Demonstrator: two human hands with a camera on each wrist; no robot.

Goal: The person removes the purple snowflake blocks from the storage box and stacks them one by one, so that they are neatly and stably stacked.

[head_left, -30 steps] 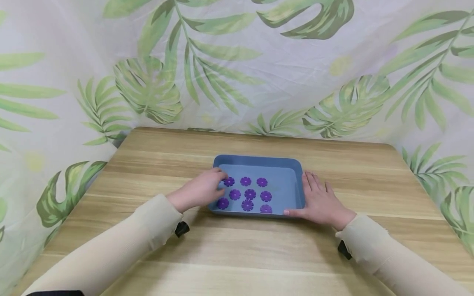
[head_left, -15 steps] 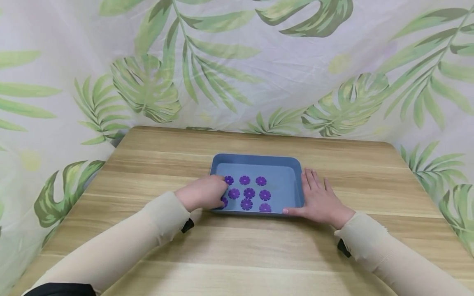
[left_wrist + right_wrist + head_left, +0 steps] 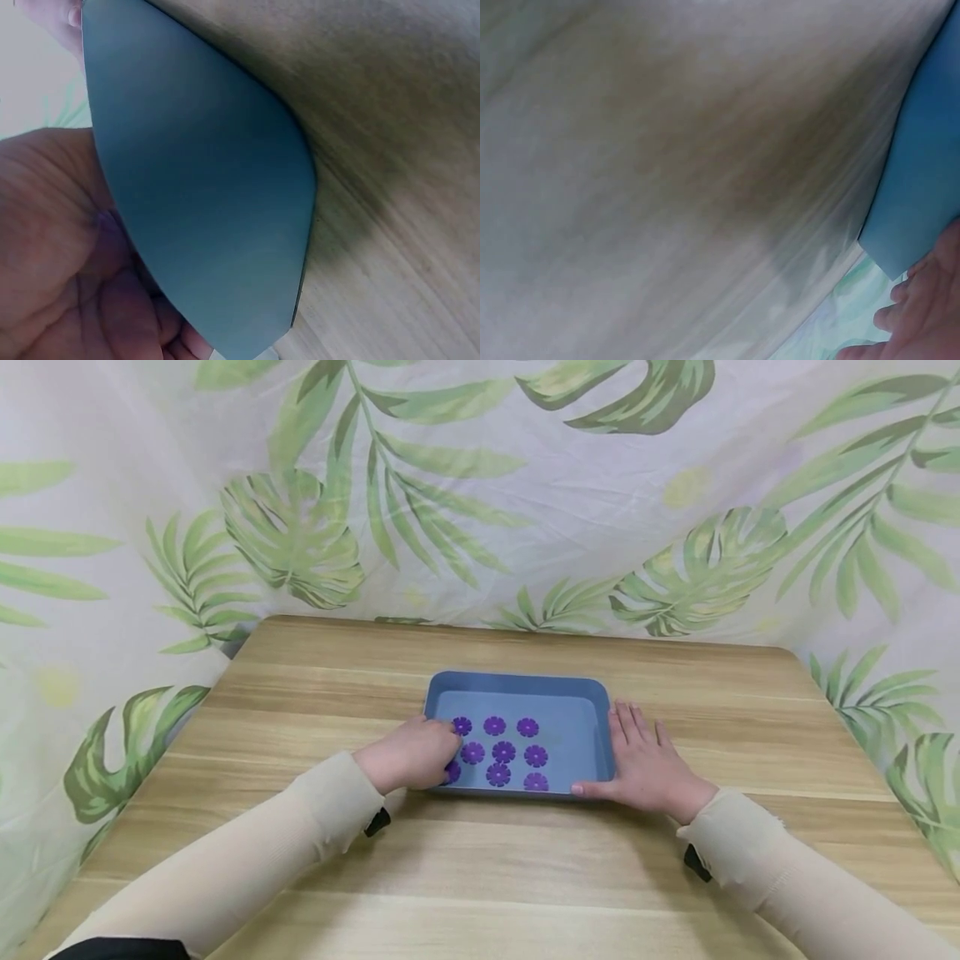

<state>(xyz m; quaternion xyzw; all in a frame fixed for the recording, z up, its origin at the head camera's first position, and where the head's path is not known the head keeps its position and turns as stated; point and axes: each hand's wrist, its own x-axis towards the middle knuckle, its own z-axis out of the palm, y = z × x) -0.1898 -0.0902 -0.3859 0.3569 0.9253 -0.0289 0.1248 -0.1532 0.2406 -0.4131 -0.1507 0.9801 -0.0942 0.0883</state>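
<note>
A blue rectangular tray [image 3: 517, 683] lies on the wooden table with several purple flower-shaped discs [image 3: 503, 752] in loose rows on its floor. My left hand [image 3: 408, 753] reaches over the tray's left side with curled fingers and partly covers the discs nearest that side. From the left wrist, the palm and bent fingers [image 3: 124, 304] show above the tray's outer wall [image 3: 202, 172]; a small purplish patch sits by the thumb, and what the fingertips touch is hidden. My right hand [image 3: 651, 768] rests against the right wall, fingers extended and thumb on the front rim.
Bare wood of the table [image 3: 480, 877] surrounds the tray. Behind it hangs a leaf-patterned cloth [image 3: 450, 485]. Both forearms in cream sleeves [image 3: 247, 852] come in from the front corners.
My left hand has moved slightly right over the tray's left side, and its spread thumb and fingers have drawn together. The right hand stays against the tray; the visible discs keep their rows.
</note>
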